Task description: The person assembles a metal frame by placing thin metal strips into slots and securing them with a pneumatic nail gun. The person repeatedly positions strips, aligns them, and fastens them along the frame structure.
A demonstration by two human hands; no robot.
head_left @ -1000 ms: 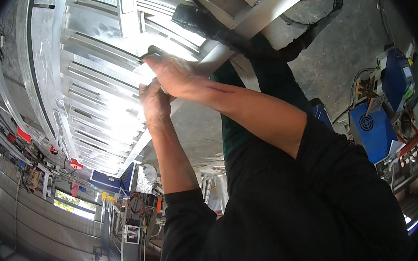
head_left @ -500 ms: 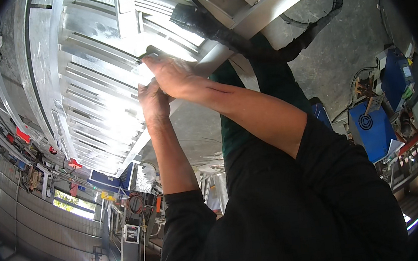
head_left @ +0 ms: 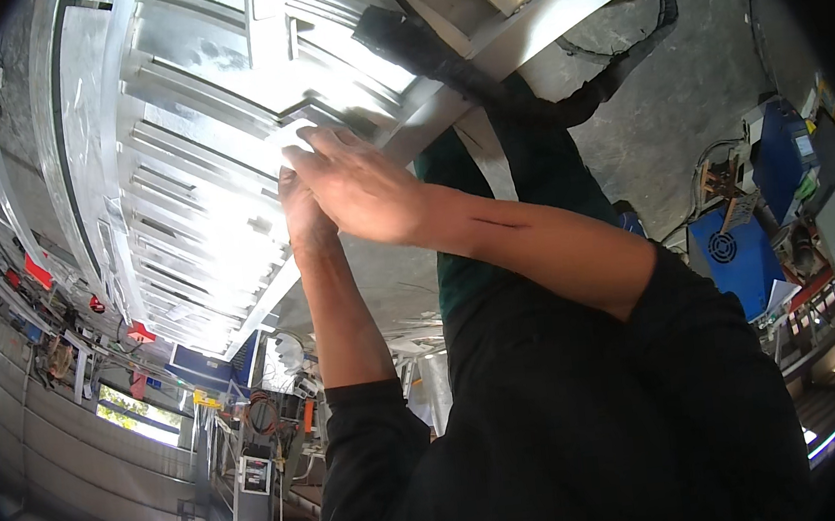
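My right hand (head_left: 362, 187) reaches over the near rail of a bright slatted metal frame (head_left: 183, 100), its fingers bent and closed at a glaring pale patch. What they grip there, if anything, is washed out by the light. Just beneath and to the left of it is my left hand (head_left: 306, 211), its fingers drawn together and partly covered by the right hand. I cannot make out what it holds. Past the fingertips, a dark angular edge (head_left: 314, 108) shows on the frame.
A black sleeved cable (head_left: 439, 63) crosses the near rail and hangs down over the concrete floor (head_left: 643, 153). Blue machines (head_left: 735, 248) stand at the right. Curved metal rails (head_left: 55, 145) run along the left, with red pieces (head_left: 38, 269) beyond them.
My right hand has drawn down and slightly right, its fingers bending over the left hand. The dark edge beyond the fingertips shows more. My left hand has hardly moved.
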